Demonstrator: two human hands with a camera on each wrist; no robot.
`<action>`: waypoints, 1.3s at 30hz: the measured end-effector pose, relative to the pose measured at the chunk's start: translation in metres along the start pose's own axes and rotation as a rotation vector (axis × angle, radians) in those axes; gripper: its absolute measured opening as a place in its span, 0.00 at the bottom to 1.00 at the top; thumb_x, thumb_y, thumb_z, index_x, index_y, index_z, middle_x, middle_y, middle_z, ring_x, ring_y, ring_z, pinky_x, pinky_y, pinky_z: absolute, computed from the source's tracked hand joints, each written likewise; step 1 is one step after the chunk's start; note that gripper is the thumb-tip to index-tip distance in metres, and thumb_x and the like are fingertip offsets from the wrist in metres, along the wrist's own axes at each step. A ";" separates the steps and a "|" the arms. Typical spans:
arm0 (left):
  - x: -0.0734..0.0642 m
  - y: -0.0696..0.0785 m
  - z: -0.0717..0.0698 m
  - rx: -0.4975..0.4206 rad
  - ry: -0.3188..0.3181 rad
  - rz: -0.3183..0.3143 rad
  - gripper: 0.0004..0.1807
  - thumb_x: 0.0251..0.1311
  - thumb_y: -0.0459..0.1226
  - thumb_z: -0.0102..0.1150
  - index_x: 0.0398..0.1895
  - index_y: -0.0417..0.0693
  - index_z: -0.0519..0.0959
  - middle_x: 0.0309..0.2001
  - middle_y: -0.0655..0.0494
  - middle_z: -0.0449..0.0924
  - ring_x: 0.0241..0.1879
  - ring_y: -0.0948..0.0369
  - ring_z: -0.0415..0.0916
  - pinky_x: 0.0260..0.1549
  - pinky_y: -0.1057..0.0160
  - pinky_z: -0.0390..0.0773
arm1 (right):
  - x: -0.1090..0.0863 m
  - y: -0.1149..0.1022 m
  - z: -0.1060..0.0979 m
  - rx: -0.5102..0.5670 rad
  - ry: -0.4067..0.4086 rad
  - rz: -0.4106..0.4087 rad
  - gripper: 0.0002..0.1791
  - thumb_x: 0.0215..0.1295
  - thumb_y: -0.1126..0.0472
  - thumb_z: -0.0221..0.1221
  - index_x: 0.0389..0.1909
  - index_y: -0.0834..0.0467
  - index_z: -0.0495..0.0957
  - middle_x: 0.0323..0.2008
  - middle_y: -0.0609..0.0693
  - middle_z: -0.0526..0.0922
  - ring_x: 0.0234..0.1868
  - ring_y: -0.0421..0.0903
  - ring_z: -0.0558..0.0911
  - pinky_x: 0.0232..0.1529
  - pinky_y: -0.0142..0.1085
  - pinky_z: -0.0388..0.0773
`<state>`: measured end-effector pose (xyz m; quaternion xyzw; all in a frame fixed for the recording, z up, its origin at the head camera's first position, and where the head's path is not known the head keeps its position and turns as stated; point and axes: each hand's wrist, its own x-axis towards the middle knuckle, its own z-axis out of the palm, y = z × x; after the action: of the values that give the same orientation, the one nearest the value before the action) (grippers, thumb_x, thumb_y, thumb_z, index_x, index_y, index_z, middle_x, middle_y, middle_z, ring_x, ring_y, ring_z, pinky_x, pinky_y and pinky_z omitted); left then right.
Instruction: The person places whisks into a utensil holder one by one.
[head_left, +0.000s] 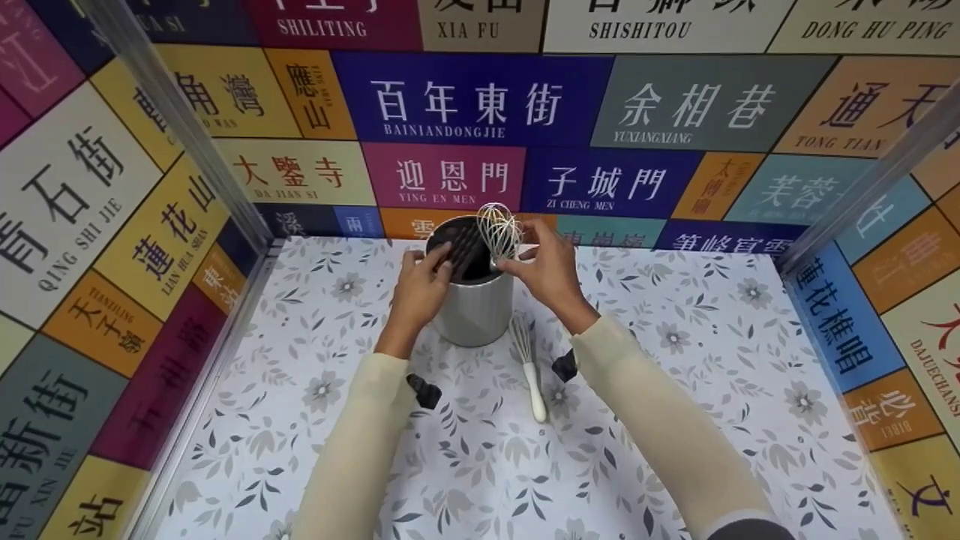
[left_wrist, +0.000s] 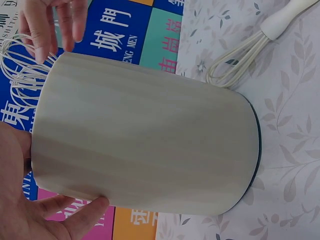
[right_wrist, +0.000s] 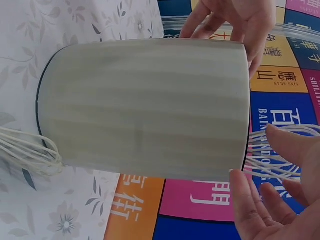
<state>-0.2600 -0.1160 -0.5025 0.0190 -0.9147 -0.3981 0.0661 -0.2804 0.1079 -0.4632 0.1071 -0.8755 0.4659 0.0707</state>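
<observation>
A pale grey cylindrical container stands upright, its dark, ribbed interior facing upward. My left hand holds its left rim, and in the left wrist view the extended fingers lie along the outer wall. A wire whisk stands in the container with its wires above the rim; its lower part is hidden. Beside those wires is my right hand, its thumb in front of them, fingers apart and near the right rim. A second whisk, with a white handle, lies on the table right of the container.
The white table has a grey floral cover. Colourful lettered panels rise behind it and along both sides, with metal posts at the corners. A small black piece sits at each wrist.
</observation>
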 end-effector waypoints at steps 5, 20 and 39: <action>-0.001 0.001 -0.001 -0.004 0.000 0.006 0.24 0.76 0.49 0.47 0.72 0.64 0.73 0.65 0.43 0.65 0.58 0.46 0.74 0.57 0.43 0.74 | -0.006 0.011 -0.006 -0.013 -0.071 0.050 0.32 0.54 0.57 0.76 0.58 0.58 0.75 0.56 0.57 0.81 0.48 0.55 0.87 0.46 0.47 0.84; -0.001 0.000 -0.001 -0.009 0.009 0.007 0.23 0.76 0.49 0.49 0.72 0.65 0.74 0.65 0.44 0.65 0.55 0.47 0.75 0.56 0.44 0.74 | -0.050 0.065 -0.005 -0.043 -0.258 0.246 0.30 0.62 0.51 0.71 0.59 0.57 0.72 0.52 0.60 0.82 0.36 0.52 0.87 0.39 0.45 0.83; -0.001 0.000 0.000 -0.008 0.014 0.013 0.24 0.75 0.49 0.49 0.71 0.65 0.74 0.66 0.42 0.65 0.57 0.44 0.75 0.56 0.42 0.74 | -0.098 0.107 0.025 -0.082 -0.313 0.318 0.27 0.59 0.52 0.73 0.51 0.64 0.76 0.34 0.56 0.85 0.22 0.50 0.84 0.26 0.38 0.79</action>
<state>-0.2590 -0.1152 -0.5027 0.0158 -0.9127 -0.4013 0.0751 -0.2134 0.1569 -0.5844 0.0356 -0.8998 0.4131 -0.1360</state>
